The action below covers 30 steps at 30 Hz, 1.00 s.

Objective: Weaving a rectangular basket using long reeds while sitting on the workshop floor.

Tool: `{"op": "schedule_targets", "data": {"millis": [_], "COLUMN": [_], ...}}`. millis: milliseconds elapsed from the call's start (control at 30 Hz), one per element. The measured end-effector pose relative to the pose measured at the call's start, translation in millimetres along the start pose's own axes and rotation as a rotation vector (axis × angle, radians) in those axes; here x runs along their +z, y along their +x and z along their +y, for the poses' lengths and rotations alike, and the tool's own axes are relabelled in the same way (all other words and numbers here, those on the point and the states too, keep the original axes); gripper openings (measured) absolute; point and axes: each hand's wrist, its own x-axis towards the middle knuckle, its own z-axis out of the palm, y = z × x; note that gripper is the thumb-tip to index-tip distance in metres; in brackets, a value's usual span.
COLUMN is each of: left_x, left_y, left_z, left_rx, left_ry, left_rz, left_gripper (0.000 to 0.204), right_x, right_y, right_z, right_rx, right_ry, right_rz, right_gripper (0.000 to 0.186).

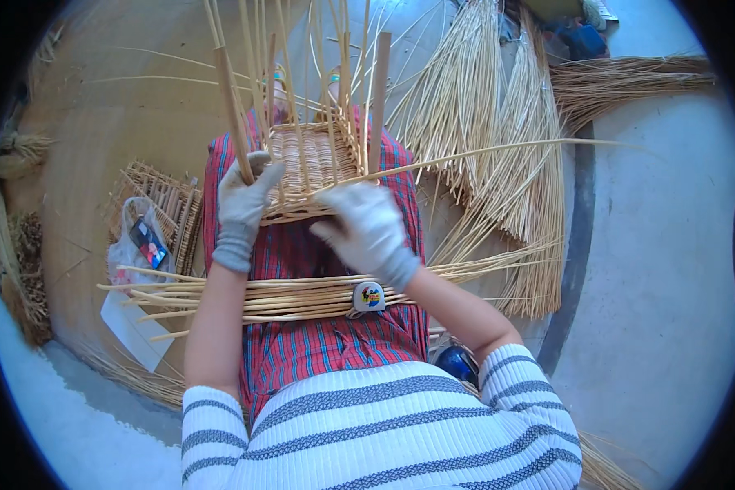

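A partly woven wicker basket [312, 153] rests on my lap, with thin upright rods and flat wooden stakes rising from its sides. My left hand [249, 196], in a white work glove, is closed round a wooden stake [233, 118] at the near left corner. By the near rim is my gloved right hand [366, 224], blurred by motion, its thumb pointing left. I cannot make out whether it grips anything. A long willow rod [482, 150] runs from the near rim past that hand, out to the right.
Across my thighs lies a bundle of peeled rods [302, 300] with a white tape measure [369, 297] on top. Large willow bundles [465, 98] spread on the floor at right. Left are a woven wicker piece [159, 192], a phone [148, 242] and a plastic bag [122, 255].
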Motion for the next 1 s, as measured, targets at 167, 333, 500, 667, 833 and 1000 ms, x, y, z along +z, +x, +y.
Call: {"op": "schedule_targets", "data": {"millis": [167, 333, 500, 667, 833, 1000], "left_x": [9.5, 17.6, -0.3, 8.6, 11.0, 6.4], "left_y": [5.6, -30.9, -54.4, -59.5, -56.4, -48.5], "left_z": [-13.3, 15.8, 17.6, 12.9, 3.0, -28.3], "left_rx": [0.229, 0.52, 0.908, 0.946, 0.925, 0.892], "left_ry": [0.006, 0.325, 0.772, 1.021, 1.142, 1.155], "left_rz": [0.163, 0.362, 0.354, 0.122, -0.013, -0.088], "left_gripper": [0.029, 0.04, 0.041, 0.047, 0.061, 0.067], "right_x": [-26.2, -34.4, -28.6, 11.8, 27.3, 26.8], "right_y": [-0.2, 6.9, 27.7, 41.0, 28.4, 73.4], "right_z": [45.9, 67.5, 66.4, 49.7, 21.3, 28.9], "right_rx": [0.015, -0.276, -0.441, -0.626, -0.203, 0.048], "right_ry": [-0.172, -0.345, -0.393, -0.222, 0.134, 0.161], "right_rz": [0.045, -0.081, -0.158, -0.231, 0.103, 0.161], "right_gripper": [0.058, 0.032, 0.01, 0.007, 0.023, 0.024]}}
